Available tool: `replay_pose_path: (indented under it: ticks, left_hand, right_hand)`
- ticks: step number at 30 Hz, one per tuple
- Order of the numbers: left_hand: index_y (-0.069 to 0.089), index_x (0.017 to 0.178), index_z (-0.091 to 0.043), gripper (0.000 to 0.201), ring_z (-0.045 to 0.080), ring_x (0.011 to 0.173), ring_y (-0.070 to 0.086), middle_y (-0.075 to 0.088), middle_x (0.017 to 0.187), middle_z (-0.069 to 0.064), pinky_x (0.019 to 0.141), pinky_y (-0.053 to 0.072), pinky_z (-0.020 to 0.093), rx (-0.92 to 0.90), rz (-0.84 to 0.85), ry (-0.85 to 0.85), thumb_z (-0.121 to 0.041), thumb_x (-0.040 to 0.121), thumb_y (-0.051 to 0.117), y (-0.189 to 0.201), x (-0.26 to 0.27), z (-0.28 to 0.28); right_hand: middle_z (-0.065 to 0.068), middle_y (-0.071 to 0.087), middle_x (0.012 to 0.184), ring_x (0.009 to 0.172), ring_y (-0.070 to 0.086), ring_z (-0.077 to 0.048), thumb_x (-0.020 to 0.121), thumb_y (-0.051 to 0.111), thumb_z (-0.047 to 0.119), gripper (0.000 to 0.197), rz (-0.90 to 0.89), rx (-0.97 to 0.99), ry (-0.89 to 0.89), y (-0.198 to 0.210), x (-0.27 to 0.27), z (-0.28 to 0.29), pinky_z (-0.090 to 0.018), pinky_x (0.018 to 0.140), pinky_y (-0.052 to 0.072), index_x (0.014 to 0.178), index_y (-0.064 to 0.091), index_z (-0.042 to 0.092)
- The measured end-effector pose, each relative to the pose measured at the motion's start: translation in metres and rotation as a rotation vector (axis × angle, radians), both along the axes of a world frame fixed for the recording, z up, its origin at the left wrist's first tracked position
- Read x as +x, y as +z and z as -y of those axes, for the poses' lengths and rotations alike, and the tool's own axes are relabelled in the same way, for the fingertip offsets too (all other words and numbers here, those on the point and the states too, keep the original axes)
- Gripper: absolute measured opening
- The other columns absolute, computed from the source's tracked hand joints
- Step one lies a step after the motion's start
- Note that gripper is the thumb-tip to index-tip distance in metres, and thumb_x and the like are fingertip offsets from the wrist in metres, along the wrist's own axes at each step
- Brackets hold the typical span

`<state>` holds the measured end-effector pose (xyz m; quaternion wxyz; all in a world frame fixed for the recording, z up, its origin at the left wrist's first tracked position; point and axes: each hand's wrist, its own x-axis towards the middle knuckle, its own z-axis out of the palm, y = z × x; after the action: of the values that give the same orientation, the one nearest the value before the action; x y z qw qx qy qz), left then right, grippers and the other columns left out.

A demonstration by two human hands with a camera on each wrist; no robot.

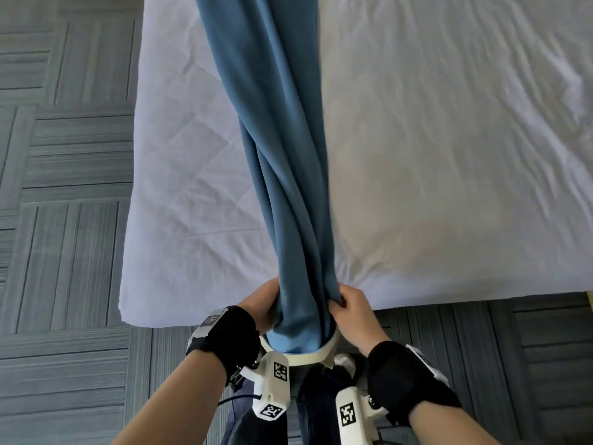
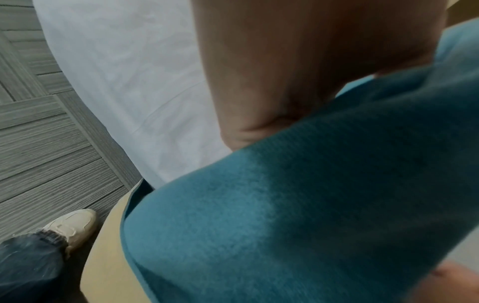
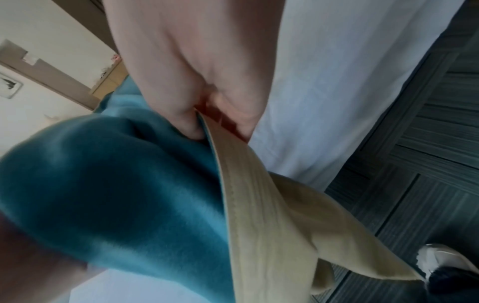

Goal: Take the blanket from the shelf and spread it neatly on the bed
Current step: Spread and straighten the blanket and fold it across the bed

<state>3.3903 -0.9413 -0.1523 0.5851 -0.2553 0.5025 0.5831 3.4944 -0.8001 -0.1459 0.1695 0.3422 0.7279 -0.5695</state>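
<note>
A blue blanket with a cream border lies bunched in a long twisted rope up the white bed, running from the near edge toward the far end. Both hands hold its near end at the foot of the bed. My left hand grips the bunch on its left side. My right hand pinches the right side, thumb and fingers closed on the cream border. The blue fleece fills the left wrist view below the left hand.
The bed's white sheet is wrinkled. Its left edge and near left corner border a grey striped tile floor. Below the hands are my jeans and a cream shoe. A wall and wooden trim show beyond the bed.
</note>
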Motion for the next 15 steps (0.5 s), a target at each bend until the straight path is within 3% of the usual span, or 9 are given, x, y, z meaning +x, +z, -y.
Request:
replay_pose_path:
  ticks: [2, 3, 5, 7, 10, 13, 15]
  left_hand:
    - [0.073, 0.076, -0.01, 0.042, 0.008, 0.07, 0.07, 0.074, 0.076, 0.002, 0.065, 0.052, 0.024, 0.046, -0.004, 0.002, -0.021, 0.098, 0.039, -0.001, 0.0, 0.001]
    - [0.071, 0.077, -0.009, 0.038, 0.007, 0.065, 0.07, 0.073, 0.075, 0.003, 0.062, 0.053, 0.022, 0.034, -0.029, 0.0, -0.016, 0.098, 0.041, 0.0, 0.0, 0.001]
    - [0.064, 0.081, -0.004, 0.025, 0.007, 0.06, 0.068, 0.071, 0.069, 0.004, 0.055, 0.054, 0.02, -0.022, -0.117, -0.031, -0.005, 0.095, 0.044, 0.001, -0.001, 0.003]
    - [0.064, 0.084, 0.0, 0.018, 0.01, 0.064, 0.068, 0.072, 0.071, 0.005, 0.057, 0.054, 0.02, -0.051, -0.211, -0.09, 0.003, 0.091, 0.048, 0.0, -0.002, 0.007]
    - [0.062, 0.091, 0.006, 0.01, 0.02, 0.073, 0.062, 0.066, 0.082, 0.015, 0.063, 0.053, 0.025, -0.111, -0.324, -0.135, 0.005, 0.081, 0.059, 0.0, -0.005, 0.015]
    - [0.063, 0.087, -0.005, 0.006, 0.012, 0.064, 0.065, 0.07, 0.069, 0.001, 0.057, 0.053, 0.021, -0.21, -0.413, -0.19, -0.001, 0.082, 0.065, 0.0, -0.012, 0.024]
    - [0.061, 0.081, -0.012, 0.007, 0.011, 0.068, 0.061, 0.067, 0.068, -0.004, 0.058, 0.05, 0.019, -0.337, -0.567, -0.339, -0.007, 0.082, 0.066, -0.002, -0.02, 0.032]
  right_hand:
    - [-0.009, 0.07, 0.089, 0.083, 0.062, -0.017, 0.088, 0.044, -0.003, 0.021, -0.046, 0.06, 0.012, 0.001, -0.005, 0.007, -0.019, 0.074, 0.049, 0.094, 0.064, 0.003]
    - [-0.01, 0.068, 0.084, 0.077, 0.059, -0.019, 0.087, 0.045, -0.003, 0.019, -0.07, 0.118, -0.018, 0.001, -0.007, 0.009, -0.022, 0.069, 0.047, 0.09, 0.063, 0.003]
    - [-0.011, 0.066, 0.082, 0.075, 0.058, -0.023, 0.088, 0.047, -0.001, 0.015, -0.097, 0.205, -0.097, 0.0, -0.008, 0.011, -0.028, 0.067, 0.044, 0.09, 0.062, 0.002]
    - [-0.007, 0.063, 0.082, 0.074, 0.055, -0.023, 0.089, 0.047, 0.0, 0.014, -0.111, 0.251, -0.137, -0.001, -0.006, 0.009, -0.024, 0.065, 0.037, 0.091, 0.061, 0.002]
    - [-0.008, 0.057, 0.084, 0.076, 0.05, -0.024, 0.09, 0.042, 0.0, 0.014, -0.056, 0.298, -0.236, -0.004, 0.002, -0.006, -0.027, 0.066, 0.032, 0.091, 0.055, 0.004]
    - [-0.011, 0.053, 0.09, 0.083, 0.05, -0.027, 0.093, 0.036, 0.001, 0.015, -0.007, 0.307, -0.369, -0.007, 0.01, -0.033, -0.031, 0.069, 0.033, 0.096, 0.05, 0.004]
    - [-0.014, 0.053, 0.096, 0.086, 0.048, -0.026, 0.093, 0.034, 0.001, 0.019, 0.005, 0.366, -0.427, -0.009, 0.013, -0.052, -0.031, 0.074, 0.033, 0.103, 0.05, 0.0]
